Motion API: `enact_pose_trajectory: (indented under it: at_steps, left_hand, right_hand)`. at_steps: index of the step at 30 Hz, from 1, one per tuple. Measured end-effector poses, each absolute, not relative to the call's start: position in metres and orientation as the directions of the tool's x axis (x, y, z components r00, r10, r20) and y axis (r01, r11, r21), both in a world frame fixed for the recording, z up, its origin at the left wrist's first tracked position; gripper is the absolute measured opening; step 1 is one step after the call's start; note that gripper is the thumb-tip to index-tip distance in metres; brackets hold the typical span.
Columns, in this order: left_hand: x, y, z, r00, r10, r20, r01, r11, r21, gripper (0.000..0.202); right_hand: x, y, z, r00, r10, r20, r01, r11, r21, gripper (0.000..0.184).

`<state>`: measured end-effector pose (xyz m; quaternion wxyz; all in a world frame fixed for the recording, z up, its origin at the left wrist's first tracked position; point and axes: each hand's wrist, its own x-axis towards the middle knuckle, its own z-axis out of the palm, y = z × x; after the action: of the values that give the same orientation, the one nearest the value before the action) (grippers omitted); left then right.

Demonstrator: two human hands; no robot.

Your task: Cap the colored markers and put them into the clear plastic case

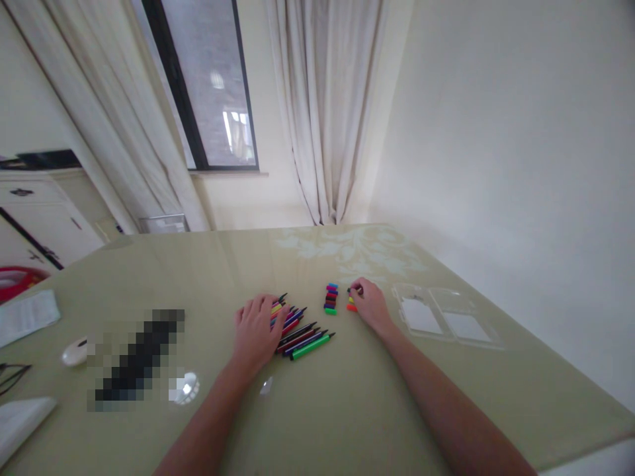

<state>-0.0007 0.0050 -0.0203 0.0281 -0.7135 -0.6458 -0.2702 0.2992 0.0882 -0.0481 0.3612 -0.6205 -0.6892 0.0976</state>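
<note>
Uncapped felt-tip markers (301,338) lie side by side in a slanted row on the table, tips pointing up and right. Over the left part of this row rests my left hand (258,328), fingers spread and thumb on the markers, hiding some of them. A short column of coloured marker caps (331,299) is stacked right of the markers. Beside it, my right hand (368,303) pinches a dark marker cap (350,291) at the far end of a second short column, where yellow and orange caps (352,307) show. My fingers partly cover that column.
An open clear plastic case (446,316) with white inserts lies to the right. On the left are a white mouse (75,351), a blurred-out dark object (141,357) and a pale packet (30,317). A small clear scrap (266,385) lies near my left wrist. Walls bound the table (347,410).
</note>
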Motion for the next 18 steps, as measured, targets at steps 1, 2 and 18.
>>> enact_pose_trajectory:
  at_steps: [1, 2, 18]
  left_hand:
    - [0.005, 0.001, -0.019, 0.036, 0.903, 0.428, 0.942, -0.174, 0.287, 0.043]
    - [0.011, -0.003, -0.02, 0.058, 0.901, 0.431, 0.945, -0.188, 0.267, 0.046]
    - [0.032, -0.016, -0.052, 0.139, 0.92, 0.365, 0.943, -0.235, 0.234, 0.078]
  right_hand:
    - [0.299, 0.088, -0.048, 0.029, 0.927, 0.374, 0.787, 0.21, -0.58, 0.009]
    - [0.298, 0.088, -0.047, 0.027, 0.927, 0.374, 0.788, 0.211, -0.579, 0.01]
    - [0.287, 0.07, -0.026, -0.109, 0.869, 0.483, 0.743, 0.394, -0.541, 0.01]
